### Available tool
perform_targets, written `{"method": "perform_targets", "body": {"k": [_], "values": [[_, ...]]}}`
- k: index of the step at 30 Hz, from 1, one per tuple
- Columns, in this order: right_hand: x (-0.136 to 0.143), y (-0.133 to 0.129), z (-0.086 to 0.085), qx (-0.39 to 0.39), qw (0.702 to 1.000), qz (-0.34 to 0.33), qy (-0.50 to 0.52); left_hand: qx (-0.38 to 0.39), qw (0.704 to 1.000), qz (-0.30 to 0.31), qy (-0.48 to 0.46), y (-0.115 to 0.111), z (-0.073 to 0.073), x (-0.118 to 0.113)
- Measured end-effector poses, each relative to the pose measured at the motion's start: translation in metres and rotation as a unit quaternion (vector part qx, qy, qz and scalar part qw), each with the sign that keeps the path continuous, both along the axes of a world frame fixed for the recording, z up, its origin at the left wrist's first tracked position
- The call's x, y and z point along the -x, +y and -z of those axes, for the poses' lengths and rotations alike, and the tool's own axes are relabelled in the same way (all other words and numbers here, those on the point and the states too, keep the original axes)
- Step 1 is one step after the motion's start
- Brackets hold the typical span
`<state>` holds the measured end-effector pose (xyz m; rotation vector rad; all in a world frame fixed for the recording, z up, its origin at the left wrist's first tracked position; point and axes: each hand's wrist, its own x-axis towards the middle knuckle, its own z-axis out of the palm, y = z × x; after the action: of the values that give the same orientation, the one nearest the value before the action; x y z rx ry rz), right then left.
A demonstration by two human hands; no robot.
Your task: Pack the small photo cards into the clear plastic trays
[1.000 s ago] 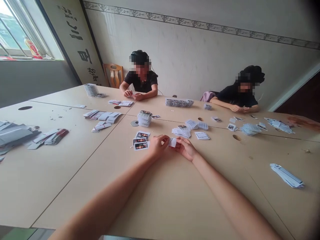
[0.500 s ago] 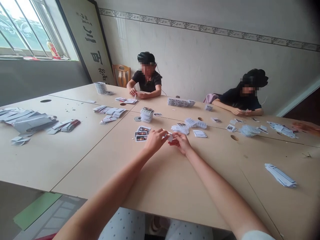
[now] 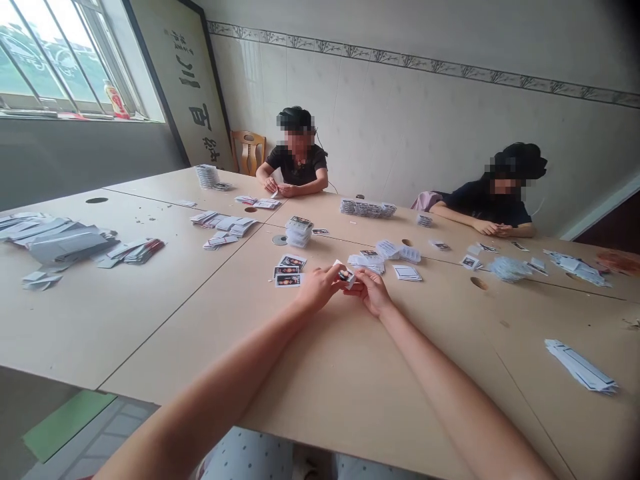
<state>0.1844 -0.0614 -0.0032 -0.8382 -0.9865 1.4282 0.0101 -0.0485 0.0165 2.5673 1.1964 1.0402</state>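
My left hand [image 3: 320, 285] and my right hand [image 3: 371, 291] meet above the table, both closed on a small dark-printed card with white edges [image 3: 345, 275]. The card's printed face now shows between them. Just left of my left hand lie several dark printed cards [image 3: 289, 281], overlapping on the table. Beyond them is a stack of white pieces [image 3: 299, 232] with a printed card on top. Past my right hand sit a pile of white cards [image 3: 367, 263] and a small stack of white cards with a dark outline [image 3: 407, 273].
Folded white papers [image 3: 70, 241] spread over the table's left side. White strips [image 3: 581, 365] lie at the right. Two people in dark shirts sit across the table [image 3: 190, 333], among a long row of stacked pieces [image 3: 367, 207], loose cards and clear plastic pieces [image 3: 509, 269].
The held card has turned so that its dark printed face shows. The whole view has shifted slightly. The hands of the person at the right have drawn together.
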Motion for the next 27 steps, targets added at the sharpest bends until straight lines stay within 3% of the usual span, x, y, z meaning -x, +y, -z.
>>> {"method": "perform_targets", "body": {"k": [7,15,21,27], "values": [[0.004,-0.002,0.002,-0.004,0.999,0.029,-0.021,-0.012,0.999,0.001,-0.032,0.001,0.006,-0.002],[0.006,0.000,0.007,-0.054,0.985,0.128,-0.104,-0.076,0.997,0.009,-0.024,0.005,0.018,-0.008],[0.006,-0.001,0.005,-0.057,0.983,0.106,-0.138,-0.087,0.994,-0.063,0.016,-0.001,0.011,-0.011],[0.006,-0.002,0.005,-0.034,0.987,0.084,-0.136,-0.112,0.992,-0.049,0.009,0.000,0.008,-0.009]]}}
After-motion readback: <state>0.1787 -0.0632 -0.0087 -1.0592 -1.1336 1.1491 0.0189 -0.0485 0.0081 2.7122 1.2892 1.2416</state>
